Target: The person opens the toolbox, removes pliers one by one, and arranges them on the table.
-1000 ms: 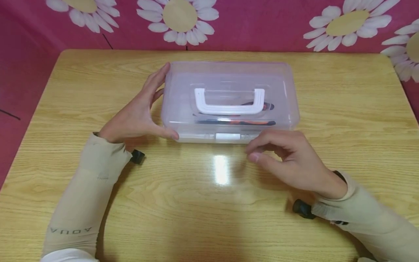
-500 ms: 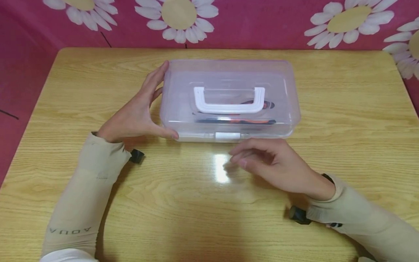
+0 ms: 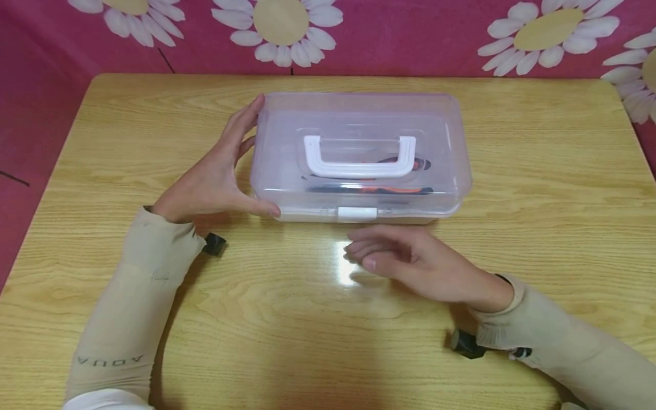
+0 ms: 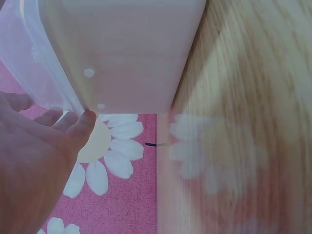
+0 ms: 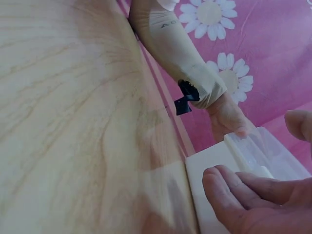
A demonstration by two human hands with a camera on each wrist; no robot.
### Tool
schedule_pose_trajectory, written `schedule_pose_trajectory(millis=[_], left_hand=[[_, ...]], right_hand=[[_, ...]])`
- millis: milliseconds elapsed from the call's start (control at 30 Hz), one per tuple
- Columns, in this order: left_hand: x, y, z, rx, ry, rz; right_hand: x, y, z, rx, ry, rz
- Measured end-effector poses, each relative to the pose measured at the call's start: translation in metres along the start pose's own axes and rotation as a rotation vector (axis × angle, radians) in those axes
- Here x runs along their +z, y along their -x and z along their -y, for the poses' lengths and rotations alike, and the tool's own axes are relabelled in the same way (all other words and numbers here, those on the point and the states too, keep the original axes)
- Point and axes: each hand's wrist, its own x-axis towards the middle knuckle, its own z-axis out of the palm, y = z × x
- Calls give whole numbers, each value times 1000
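A clear plastic storage box point(image 3: 443, 134) stands toward the back of the table with its lid down. Its lid carries a white handle point(image 3: 359, 169), and a white latch point(image 3: 357, 214) sits at the middle of the front. Through the plastic show tools point(image 3: 405, 191) with black and orange parts; their kind is unclear. My left hand point(image 3: 215, 171) grips the left end, thumb at the front corner and fingers at the back. In the left wrist view, fingertips touch the rim. My right hand point(image 3: 415, 262), fingers loosely bent and holding nothing, hovers just in front of the box.
The wood-grain table point(image 3: 287, 341) reaches back to a pink wall point(image 3: 410, 34) printed with daisies. A small black wrist camera hangs at each sleeve, the left camera point(image 3: 215, 245) near the tabletop and the right camera point(image 3: 466, 343) likewise.
My right hand has moved left and toward me, away from the box's front right corner, and its fingers have loosened. My left hand and the box stay in place.
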Motion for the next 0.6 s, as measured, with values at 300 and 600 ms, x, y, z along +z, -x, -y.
schedule_pose_trajectory(millis=[300, 600], left_hand=[[0, -1, 1, 23, -4, -15], [0, -1, 2, 42, -3, -20]], right_hand=[[-4, -5, -6, 150, -63, 18], [-4, -9, -10, 218, -294, -30]])
